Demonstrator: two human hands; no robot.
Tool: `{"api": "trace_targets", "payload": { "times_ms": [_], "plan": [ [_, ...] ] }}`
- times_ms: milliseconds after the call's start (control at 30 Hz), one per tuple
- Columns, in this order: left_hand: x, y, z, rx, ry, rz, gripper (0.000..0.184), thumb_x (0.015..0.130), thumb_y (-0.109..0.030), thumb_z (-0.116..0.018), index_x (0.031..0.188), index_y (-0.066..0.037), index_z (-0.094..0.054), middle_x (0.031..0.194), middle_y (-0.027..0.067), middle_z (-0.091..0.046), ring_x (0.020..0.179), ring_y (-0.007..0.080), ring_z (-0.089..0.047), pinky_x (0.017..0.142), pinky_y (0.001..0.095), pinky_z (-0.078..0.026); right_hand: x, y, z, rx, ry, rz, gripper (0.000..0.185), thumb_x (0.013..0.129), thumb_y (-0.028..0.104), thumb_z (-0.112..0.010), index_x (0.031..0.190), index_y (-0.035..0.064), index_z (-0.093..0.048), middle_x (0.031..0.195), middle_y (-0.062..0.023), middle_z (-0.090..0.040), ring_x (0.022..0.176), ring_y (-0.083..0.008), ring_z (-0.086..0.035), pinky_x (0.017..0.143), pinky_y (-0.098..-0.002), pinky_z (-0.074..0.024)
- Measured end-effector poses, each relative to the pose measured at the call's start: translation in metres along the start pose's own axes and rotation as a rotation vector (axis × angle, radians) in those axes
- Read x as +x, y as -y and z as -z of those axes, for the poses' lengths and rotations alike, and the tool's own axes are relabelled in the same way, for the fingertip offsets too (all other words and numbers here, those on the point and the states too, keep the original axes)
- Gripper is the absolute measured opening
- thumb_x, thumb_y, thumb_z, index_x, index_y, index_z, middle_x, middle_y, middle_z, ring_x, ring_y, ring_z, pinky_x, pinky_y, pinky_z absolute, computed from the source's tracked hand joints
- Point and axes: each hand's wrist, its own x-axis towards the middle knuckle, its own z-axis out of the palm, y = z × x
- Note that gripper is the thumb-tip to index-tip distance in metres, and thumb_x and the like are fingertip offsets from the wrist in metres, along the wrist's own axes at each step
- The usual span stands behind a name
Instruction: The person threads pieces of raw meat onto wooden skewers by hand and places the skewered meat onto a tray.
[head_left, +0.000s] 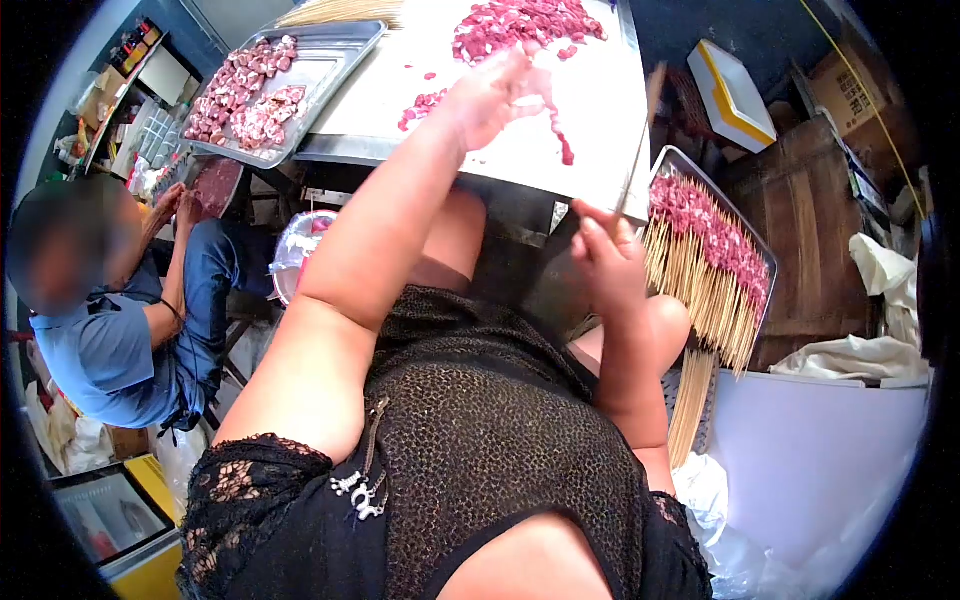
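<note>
My left hand [490, 100] is over the white table [600, 120], between a large pile of red meat pieces [525, 30] and a smaller group [422, 108]. Its fingers are blurred, so their grip is unclear. Beside it lies a thin strip of red meat [563, 140]. My right hand [612, 250] is closed at the table's front right edge around a long thin stick [641, 150], which points up and away. Just right of that hand, a metal tray [768, 262] holds many wooden skewers with red meat [710, 240] threaded at their far ends.
A metal tray [325, 75] of pale and red meat pieces stands at the table's left. A seated person in blue [110, 345] is at the left, hands by a container of meat [215, 185]. Bare sticks [690, 405] lie below the skewer tray. A white and yellow box [735, 95] is at the right.
</note>
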Motion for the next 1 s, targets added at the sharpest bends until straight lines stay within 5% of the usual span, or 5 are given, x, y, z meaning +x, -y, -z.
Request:
{"api": "trace_targets", "payload": {
  "times_ms": [167,333,567,767,1000],
  "plan": [
    [0.000,-0.081,0.045,0.490,-0.170,-0.208,0.042,0.094,-0.031,-0.047,0.124,-0.002,-0.047,0.114,0.0131,-0.056,0.104,0.0213,-0.056,0.088,0.0340,-0.047,0.016,0.031,0.028,-0.343,-0.185,0.215,0.027,0.093,0.013,-0.048,0.115,0.0003,-0.055,0.069,0.0000,-0.057,0.052,-0.0033,-0.045,0.047,-0.0176,-0.0356],
    [-0.021,-0.088,0.077,1.288,-0.238,-0.165,0.020,0.084,-0.021,-0.062,0.088,-0.002,-0.067,0.076,0.0040,-0.067,0.073,0.0099,-0.059,0.069,0.0281,-0.047,0.022,0.032,0.048,-1.294,-0.429,0.596,0.027,0.093,0.017,-0.047,0.108,-0.0005,-0.060,0.077,-0.0083,-0.062,0.065,-0.0102,-0.059,0.058,-0.0249,-0.0465],
    [-0.030,-0.073,0.112,1.760,-0.030,0.166,0.021,0.071,-0.016,-0.065,0.089,-0.005,-0.068,0.079,0.0154,-0.066,0.074,0.0253,-0.064,0.071,0.0335,-0.049,-0.030,0.037,0.001,-0.144,-0.116,-0.013,0.030,0.096,0.021,-0.044,0.112,-0.0021,-0.053,0.071,-0.0087,-0.060,0.046,-0.0072,-0.047,0.040,-0.0178,-0.0365],
    [-0.039,-0.076,0.123,1.710,-0.024,0.156,0.018,0.069,-0.013,-0.064,0.085,-0.004,-0.067,0.076,0.0154,-0.065,0.070,0.0233,-0.063,0.067,0.0337,-0.049,-0.044,-0.032,-0.013,-0.227,0.147,-0.515,0.029,0.095,0.029,-0.046,0.100,0.0037,-0.059,0.061,0.0009,-0.052,0.050,-0.0057,-0.045,0.046,-0.0204,-0.0363],
    [-0.032,-0.075,0.121,0.752,-0.262,0.019,0.022,0.077,-0.013,-0.063,0.094,0.001,-0.061,0.083,0.0075,-0.064,0.071,0.0151,-0.061,0.065,0.0272,-0.050,0.006,-0.007,-0.031,-0.291,0.130,-0.132,0.026,0.096,0.025,-0.042,0.097,0.0017,-0.054,0.058,0.0003,-0.047,0.052,-0.0062,-0.042,0.048,-0.0214,-0.0337]
  ]
}}
